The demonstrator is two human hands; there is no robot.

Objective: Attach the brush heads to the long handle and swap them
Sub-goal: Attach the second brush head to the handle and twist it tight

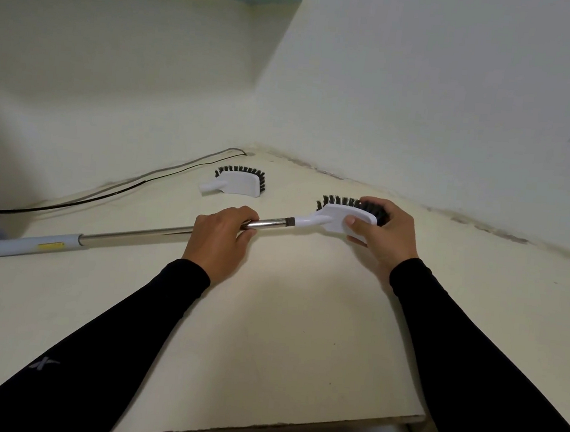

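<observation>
The handle [130, 235] lies across the counter [285, 319], its grey plastic grip end far left and its steel shaft running right. A thin cable [106, 190] trails along the counter behind it. The left hand [221, 236], knuckles up, reaches in on a black sleeve [93, 347] and curls its fingers round the shaft near the threaded tip. Behind, well apart, a spare head [236, 184] rests bristles-down. The head [340, 217] sits at the handle's tip, held by the right hand [380, 231]: thumb on its white back, fingers wrapped over the bristles.
</observation>
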